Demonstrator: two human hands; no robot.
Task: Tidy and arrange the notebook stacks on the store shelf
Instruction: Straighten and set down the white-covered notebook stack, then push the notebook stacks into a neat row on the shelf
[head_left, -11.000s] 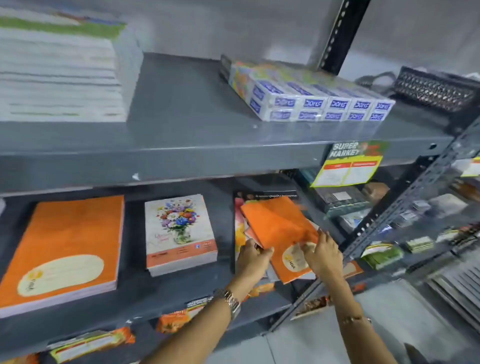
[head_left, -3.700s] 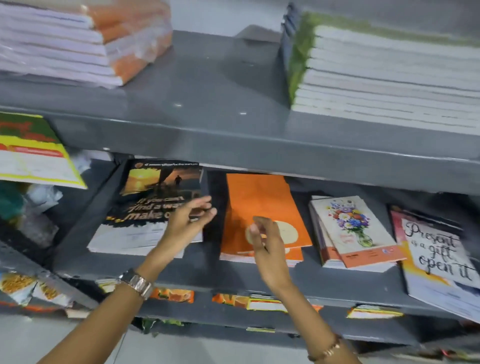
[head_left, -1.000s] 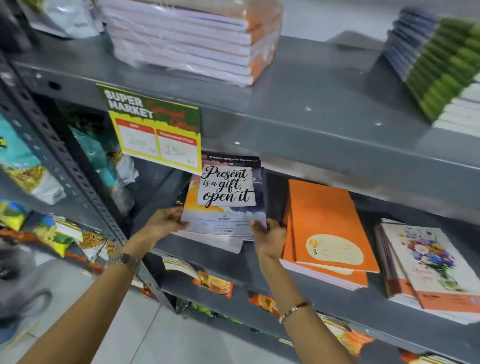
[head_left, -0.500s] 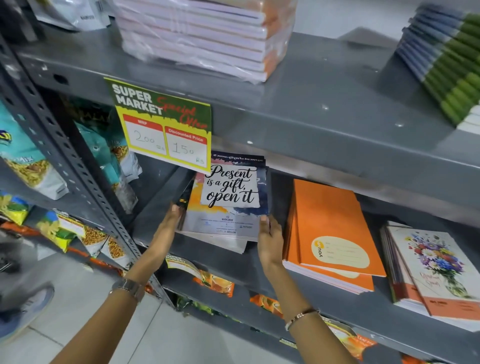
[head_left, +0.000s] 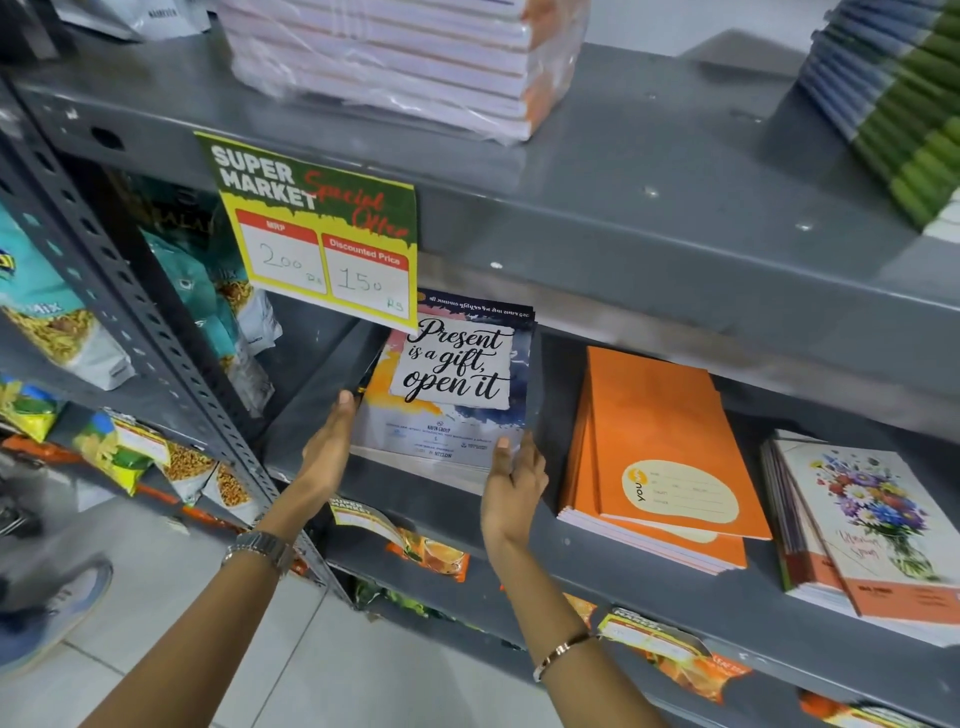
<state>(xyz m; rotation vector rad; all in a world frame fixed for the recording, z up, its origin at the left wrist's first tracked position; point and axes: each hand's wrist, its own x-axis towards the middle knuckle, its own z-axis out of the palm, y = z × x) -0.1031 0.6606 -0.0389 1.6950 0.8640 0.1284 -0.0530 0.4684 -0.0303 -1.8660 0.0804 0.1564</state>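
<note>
A stack of notebooks with a "Present is a gift, open it" cover (head_left: 452, 379) lies on the grey middle shelf (head_left: 613, 566). My left hand (head_left: 327, 452) presses flat against the stack's left side, fingers straight. My right hand (head_left: 511, 488) touches its front right corner, thumb on the cover. To the right lies a stack of orange notebooks (head_left: 660, 457), its top ones slightly askew. Further right sits a stack of flower-cover notebooks (head_left: 878, 530).
A yellow and green price sign (head_left: 317, 228) hangs from the upper shelf edge, over the stack's top left corner. Above lie a plastic-wrapped notebook pack (head_left: 405, 57) and a green-spined stack (head_left: 904, 98). Snack packets (head_left: 52, 322) fill the rack at left. A shoe (head_left: 47, 618) shows on the floor.
My hands went from holding the stack's front corners to its sides; the left hand now lies flat along the left edge. The stack looks squarer. The view moved closer.
</note>
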